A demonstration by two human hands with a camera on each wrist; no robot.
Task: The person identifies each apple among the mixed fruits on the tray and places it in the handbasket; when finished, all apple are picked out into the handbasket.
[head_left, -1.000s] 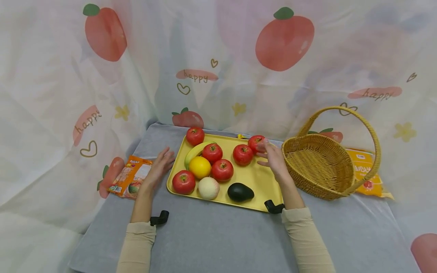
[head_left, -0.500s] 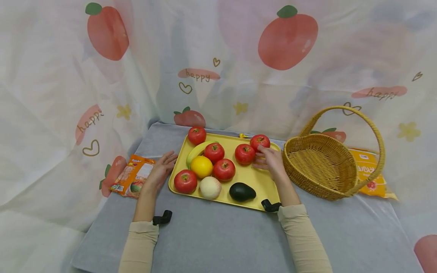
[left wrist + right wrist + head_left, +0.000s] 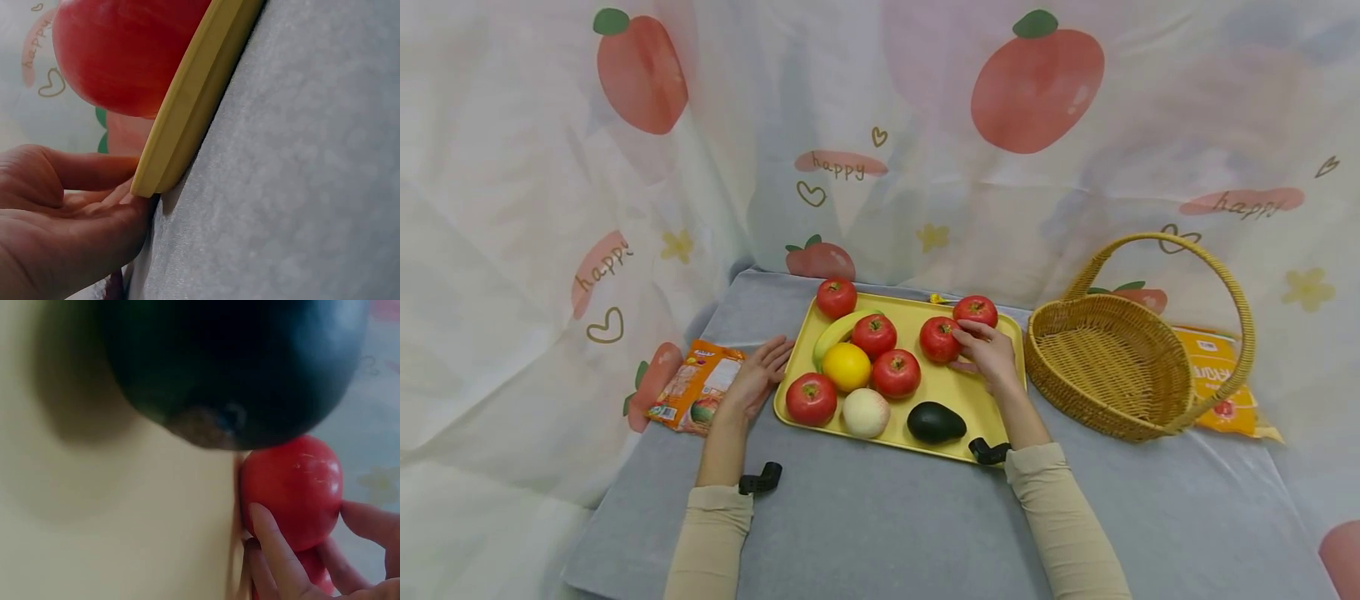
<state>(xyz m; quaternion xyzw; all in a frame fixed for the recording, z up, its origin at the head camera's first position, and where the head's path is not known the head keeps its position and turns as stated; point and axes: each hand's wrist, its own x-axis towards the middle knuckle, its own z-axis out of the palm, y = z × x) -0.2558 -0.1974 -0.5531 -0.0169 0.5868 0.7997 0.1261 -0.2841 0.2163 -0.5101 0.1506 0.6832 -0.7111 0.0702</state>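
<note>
My right hand [image 3: 988, 354] is at a red apple [image 3: 938, 340] on the right half of the yellow tray [image 3: 970, 392]. In the right wrist view, digits touch both sides of that apple [image 3: 294, 490]; the dark avocado [image 3: 231, 369] fills the foreground. Another red apple [image 3: 975, 311] lies just behind, at the tray's back. My left hand [image 3: 756, 382] is at the tray's left edge, fingers extended. In the left wrist view its fingertips touch the tray's rim [image 3: 181, 119], below a red apple [image 3: 125, 56].
The tray also bears a banana [image 3: 833, 337], a yellow round fruit [image 3: 847, 367], a pale peach [image 3: 866, 413] and several apples. A wicker basket [image 3: 1108, 367] with a tall handle stands to the right. Orange packets lie at left [image 3: 696, 387] and behind the basket [image 3: 1213, 375].
My right hand has moved left and down onto the nearer of the two right-hand apples. My left hand has come slightly right, against the tray's edge.
</note>
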